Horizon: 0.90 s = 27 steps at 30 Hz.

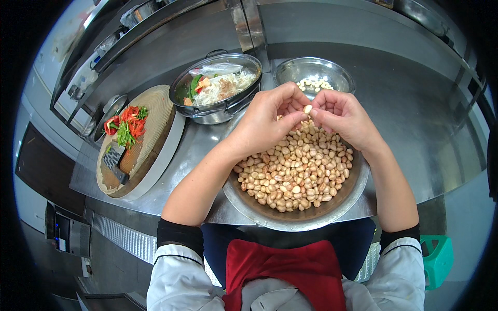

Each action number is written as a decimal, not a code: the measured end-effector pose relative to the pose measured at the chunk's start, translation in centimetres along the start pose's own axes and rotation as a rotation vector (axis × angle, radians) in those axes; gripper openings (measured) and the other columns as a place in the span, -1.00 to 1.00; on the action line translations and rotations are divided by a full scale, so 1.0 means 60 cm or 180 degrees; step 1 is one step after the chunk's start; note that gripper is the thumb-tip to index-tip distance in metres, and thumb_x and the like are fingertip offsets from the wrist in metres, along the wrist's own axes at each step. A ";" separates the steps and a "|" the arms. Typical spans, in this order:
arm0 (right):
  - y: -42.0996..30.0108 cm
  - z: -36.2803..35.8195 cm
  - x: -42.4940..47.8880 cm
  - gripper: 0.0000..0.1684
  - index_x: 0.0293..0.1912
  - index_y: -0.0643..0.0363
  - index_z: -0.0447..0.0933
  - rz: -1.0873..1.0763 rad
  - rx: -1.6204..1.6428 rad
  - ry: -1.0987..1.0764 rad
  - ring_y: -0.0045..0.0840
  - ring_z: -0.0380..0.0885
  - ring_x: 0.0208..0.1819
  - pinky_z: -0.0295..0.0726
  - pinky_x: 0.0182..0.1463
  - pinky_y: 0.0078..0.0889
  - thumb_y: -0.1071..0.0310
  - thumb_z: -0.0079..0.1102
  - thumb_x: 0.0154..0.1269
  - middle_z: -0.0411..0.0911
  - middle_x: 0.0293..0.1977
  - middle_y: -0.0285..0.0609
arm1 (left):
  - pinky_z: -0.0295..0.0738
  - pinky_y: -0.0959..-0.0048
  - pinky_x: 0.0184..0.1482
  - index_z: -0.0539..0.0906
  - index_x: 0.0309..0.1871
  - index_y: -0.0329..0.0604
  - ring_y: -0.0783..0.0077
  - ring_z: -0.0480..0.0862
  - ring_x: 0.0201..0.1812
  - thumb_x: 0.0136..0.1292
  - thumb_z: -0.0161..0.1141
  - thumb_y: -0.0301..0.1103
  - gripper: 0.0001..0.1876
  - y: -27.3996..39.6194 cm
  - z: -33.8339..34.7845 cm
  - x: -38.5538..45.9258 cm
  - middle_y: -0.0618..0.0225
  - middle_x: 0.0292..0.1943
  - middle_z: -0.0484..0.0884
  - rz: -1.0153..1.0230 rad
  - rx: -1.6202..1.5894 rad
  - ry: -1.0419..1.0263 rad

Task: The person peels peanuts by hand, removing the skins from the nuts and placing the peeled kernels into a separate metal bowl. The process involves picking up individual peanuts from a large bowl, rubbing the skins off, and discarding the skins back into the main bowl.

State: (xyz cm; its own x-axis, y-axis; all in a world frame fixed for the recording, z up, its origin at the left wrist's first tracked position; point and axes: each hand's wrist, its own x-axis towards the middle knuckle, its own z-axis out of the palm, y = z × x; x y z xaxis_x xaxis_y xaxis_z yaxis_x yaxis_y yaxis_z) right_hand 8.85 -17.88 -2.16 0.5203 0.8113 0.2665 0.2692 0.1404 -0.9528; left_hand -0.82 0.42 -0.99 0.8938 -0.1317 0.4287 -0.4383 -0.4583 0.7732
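Observation:
A pale peeled peanut [307, 109] is pinched between the fingertips of my left hand [274, 114] and my right hand [342, 116], which meet above the far part of a wide metal basin [297, 224]. The basin holds a great many peanuts [295, 171], most with light brown skins on. Just beyond my fingers stands a smaller stainless steel bowl [286, 72], with pale peeled kernels [314, 83] on its bottom. My curled fingers hide part of both the basin's far side and the bowl's near side.
Left of the basin, a round wooden chopping block [157, 101] carries cut red and green peppers [132, 124] and a slotted metal tool [113, 155]. A metal pot [255, 64] with shredded food stands at the back. Shelves line the rear; a green plastic stool [441, 260] is at lower right.

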 end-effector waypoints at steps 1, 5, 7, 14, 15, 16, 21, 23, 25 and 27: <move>0.000 0.000 0.000 -0.88 -0.27 0.16 0.53 -0.0006 0.0014 -0.0009 -0.89 0.40 -0.51 0.37 -0.45 -0.79 0.33 0.19 0.37 0.50 -0.49 -0.48 | 0.58 0.63 -0.24 0.55 -0.10 -0.33 0.63 0.65 -0.29 0.33 0.22 -0.49 -0.85 0.003 0.000 0.000 0.36 -0.30 0.65 -0.0073 -0.0069 -0.0010; -0.001 -0.002 -0.001 -0.88 -0.26 0.17 0.53 -0.0016 0.0050 0.0020 -0.88 0.41 -0.51 0.39 -0.45 -0.79 0.33 0.17 0.37 0.51 -0.49 -0.46 | 0.57 0.63 -0.24 0.55 -0.10 -0.33 0.64 0.64 -0.31 0.34 0.21 -0.48 -0.86 0.012 0.000 0.000 0.36 -0.30 0.65 -0.0204 -0.0263 -0.0037; 0.002 -0.002 0.000 -0.88 -0.26 0.18 0.53 -0.0021 0.0056 0.0038 -0.88 0.41 -0.51 0.40 -0.45 -0.78 0.34 0.17 0.38 0.51 -0.49 -0.45 | 0.57 0.63 -0.24 0.55 -0.10 -0.33 0.63 0.64 -0.31 0.35 0.20 -0.48 -0.86 0.012 0.001 -0.001 0.36 -0.30 0.65 -0.0198 -0.0298 -0.0036; 0.005 -0.001 0.002 -0.85 -0.26 0.19 0.52 -0.0106 -0.0058 0.0032 -0.87 0.42 -0.50 0.41 -0.46 -0.77 0.32 0.14 0.40 0.51 -0.48 -0.43 | 0.57 0.63 -0.24 0.54 -0.08 -0.33 0.63 0.64 -0.31 0.36 0.17 -0.50 -0.87 0.009 0.000 -0.002 0.36 -0.29 0.65 -0.0127 -0.0271 -0.0054; 0.007 -0.001 0.002 -0.85 -0.26 0.19 0.52 -0.0120 -0.0043 0.0032 -0.87 0.42 -0.50 0.41 -0.46 -0.77 0.31 0.14 0.41 0.51 -0.48 -0.43 | 0.58 0.62 -0.24 0.54 -0.08 -0.33 0.63 0.64 -0.31 0.36 0.17 -0.50 -0.87 0.008 0.000 -0.001 0.36 -0.29 0.65 -0.0133 -0.0266 -0.0067; 0.007 -0.002 0.002 -0.84 -0.26 0.19 0.53 -0.0133 -0.0028 0.0033 -0.87 0.42 -0.50 0.40 -0.46 -0.77 0.31 0.14 0.41 0.51 -0.48 -0.43 | 0.58 0.62 -0.25 0.54 -0.08 -0.33 0.63 0.64 -0.32 0.36 0.16 -0.51 -0.87 0.009 -0.001 -0.001 0.36 -0.29 0.65 -0.0155 -0.0291 -0.0063; 0.007 -0.002 0.003 -0.84 -0.28 0.18 0.53 -0.0183 0.0007 0.0070 -0.87 0.41 -0.50 0.38 -0.47 -0.78 0.31 0.14 0.41 0.50 -0.50 -0.46 | 0.58 0.62 -0.26 0.54 -0.07 -0.33 0.62 0.64 -0.33 0.37 0.15 -0.52 -0.87 0.010 0.000 0.000 0.35 -0.29 0.65 -0.0144 -0.0362 -0.0032; 0.007 -0.001 0.003 -0.84 -0.29 0.18 0.53 -0.0191 -0.0020 0.0112 -0.88 0.40 -0.51 0.37 -0.47 -0.78 0.32 0.13 0.40 0.49 -0.50 -0.47 | 0.59 0.62 -0.25 0.54 -0.06 -0.34 0.62 0.64 -0.32 0.36 0.15 -0.52 -0.86 0.009 0.001 0.000 0.35 -0.28 0.64 -0.0155 -0.0364 -0.0048; 0.007 0.000 0.002 -0.85 -0.30 0.17 0.53 -0.0176 -0.0031 0.0157 -0.89 0.39 -0.51 0.36 -0.48 -0.78 0.33 0.13 0.40 0.48 -0.51 -0.48 | 0.59 0.61 -0.23 0.54 -0.05 -0.34 0.62 0.64 -0.30 0.36 0.16 -0.50 -0.84 0.007 0.000 0.001 0.35 -0.26 0.64 -0.0136 -0.0316 -0.0051; 0.007 0.000 0.002 -0.85 -0.31 0.17 0.53 -0.0148 -0.0035 0.0166 -0.89 0.38 -0.52 0.33 -0.48 -0.78 0.34 0.13 0.40 0.47 -0.52 -0.49 | 0.59 0.60 -0.21 0.54 -0.03 -0.34 0.63 0.64 -0.28 0.35 0.17 -0.48 -0.82 0.003 -0.002 0.001 0.36 -0.25 0.63 -0.0088 -0.0225 -0.0048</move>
State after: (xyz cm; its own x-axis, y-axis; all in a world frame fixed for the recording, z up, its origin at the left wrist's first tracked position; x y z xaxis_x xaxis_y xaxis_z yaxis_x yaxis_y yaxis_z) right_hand 9.02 -17.71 -2.52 0.5484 0.7734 0.3179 0.3027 0.1707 -0.9377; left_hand -0.86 0.40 -0.76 0.9068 -0.1333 0.4000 -0.4186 -0.3988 0.8159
